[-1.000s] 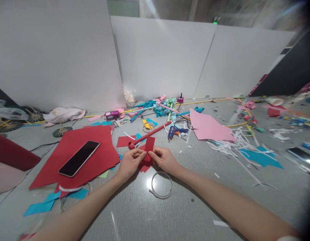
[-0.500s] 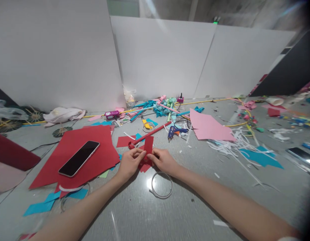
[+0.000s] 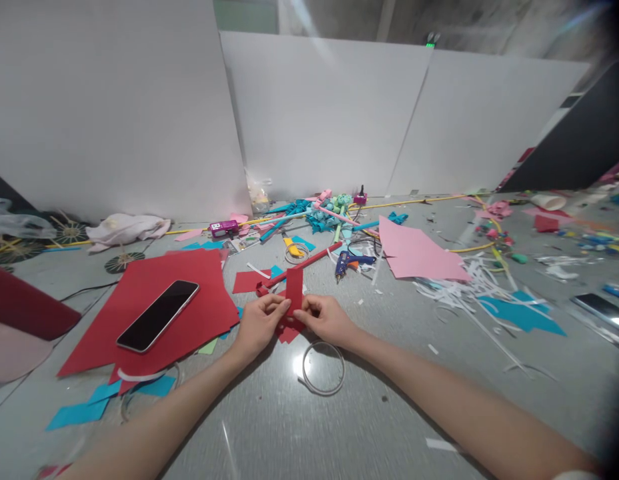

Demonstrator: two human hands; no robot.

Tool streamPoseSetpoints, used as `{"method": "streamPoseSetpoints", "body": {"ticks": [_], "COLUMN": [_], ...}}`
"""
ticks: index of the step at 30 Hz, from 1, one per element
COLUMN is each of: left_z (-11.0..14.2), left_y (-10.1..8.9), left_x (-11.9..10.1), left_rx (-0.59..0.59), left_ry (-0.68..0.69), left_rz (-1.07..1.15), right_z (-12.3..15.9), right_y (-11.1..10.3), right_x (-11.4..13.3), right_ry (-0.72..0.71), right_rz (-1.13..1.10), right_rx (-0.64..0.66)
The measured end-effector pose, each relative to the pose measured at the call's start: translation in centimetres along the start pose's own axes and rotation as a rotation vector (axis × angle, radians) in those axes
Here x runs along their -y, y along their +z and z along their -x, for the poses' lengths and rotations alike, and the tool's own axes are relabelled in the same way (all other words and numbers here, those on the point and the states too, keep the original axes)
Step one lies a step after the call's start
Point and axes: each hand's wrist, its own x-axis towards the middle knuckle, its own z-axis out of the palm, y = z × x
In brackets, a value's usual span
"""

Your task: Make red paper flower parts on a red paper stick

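A narrow red paper strip (image 3: 294, 285) stands upright between my hands. My left hand (image 3: 260, 324) pinches its lower left edge between thumb and fingers. On the other side, my right hand (image 3: 325, 320) pinches the lower right edge. Small red paper pieces (image 3: 290, 333) lie on the floor just under the fingers. Behind the strip rests a red paper stick (image 3: 309, 261) with a curled end, beside a flat red paper piece (image 3: 245, 282). Close in front of the hands lies a coiled grey ring (image 3: 342, 375).
A black phone (image 3: 158, 315) lies on large red paper (image 3: 109, 320) at left. Beyond the hands are a blue glue gun (image 3: 345, 263), a yellow-handled tool (image 3: 293, 248) and a heap of paper flowers (image 3: 324, 213). Pink paper (image 3: 419, 252) and white paper shreds (image 3: 459, 290) spread right. White panels (image 3: 324, 113) stand behind.
The upright red strip has shifted slightly left and straightened a little between the fingers. Both hands stay almost in place.
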Motion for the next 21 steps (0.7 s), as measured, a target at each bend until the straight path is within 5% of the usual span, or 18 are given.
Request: {"method": "streamPoseSetpoints", "body": {"ticks": [8,13,21], "left_z": [0.3,0.5,0.5], "left_y": [0.1,0.2,0.3], "left_x": [-0.2,-1.1,-1.0], "left_rx": [0.176,0.195,0.224], "left_ry": [0.029,0.054,0.042], "left_rz": [-0.039,-0.086,-0.089], "right_z": [-0.3,-0.2,-0.5], "right_y": [-0.2,-0.2,-0.4], "right_x": [0.0,0.2,0.2], "right_ry": [0.023,0.073,0.026], "right_rz": [-0.179,-0.202,-0.276], "right_rx": [-0.081,-0.095,-0.296]}}
